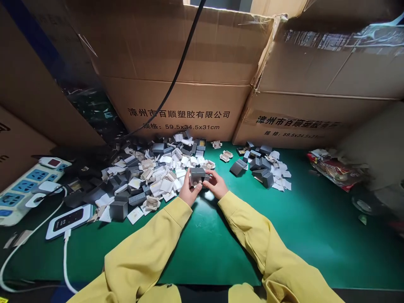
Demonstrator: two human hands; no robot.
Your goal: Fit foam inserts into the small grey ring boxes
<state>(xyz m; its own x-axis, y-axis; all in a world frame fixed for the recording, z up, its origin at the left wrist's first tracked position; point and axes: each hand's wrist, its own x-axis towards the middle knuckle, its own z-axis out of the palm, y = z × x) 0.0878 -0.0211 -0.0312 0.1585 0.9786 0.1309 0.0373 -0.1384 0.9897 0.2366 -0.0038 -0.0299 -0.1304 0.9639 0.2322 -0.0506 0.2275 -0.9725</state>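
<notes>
Both of my hands meet over the green mat (309,227), in yellow sleeves. My left hand (188,191) and my right hand (215,184) are closed on the two sides of one small grey box (198,173), held just above the mat. A light insert shows at the box's underside. Right behind and to the left of my hands lies a big heap of small grey boxes and white paper pieces (148,174). A smaller heap of grey boxes and white pieces (265,166) lies to the right.
Large cardboard cartons (189,75) wall off the back, with a black cable (176,71) hanging in front. At left sit a power strip (22,189), a small white device (67,219) and white cables. A crumpled red packet (334,168) lies at right.
</notes>
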